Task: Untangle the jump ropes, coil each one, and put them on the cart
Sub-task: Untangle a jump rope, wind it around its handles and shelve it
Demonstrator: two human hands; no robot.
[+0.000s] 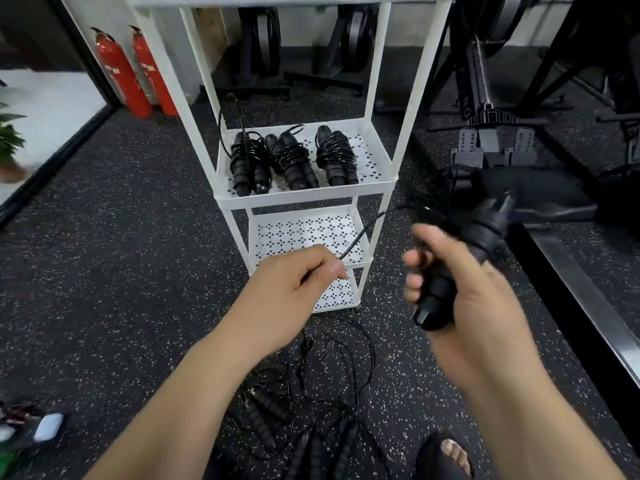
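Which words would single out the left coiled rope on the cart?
Find the white cart standing on the speckled floor. Three coiled ropes lie side by side on one shelf. The left rope alone has a loose loop of cord rising past the shelf's rim.

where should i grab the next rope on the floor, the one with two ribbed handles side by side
Probably by the two black ribbed jump-rope handles, coming from above and closing round both together. They lie flat and near parallel on the speckled rubber floor, thick and easy to grip, while the thin black cords loop over each other.
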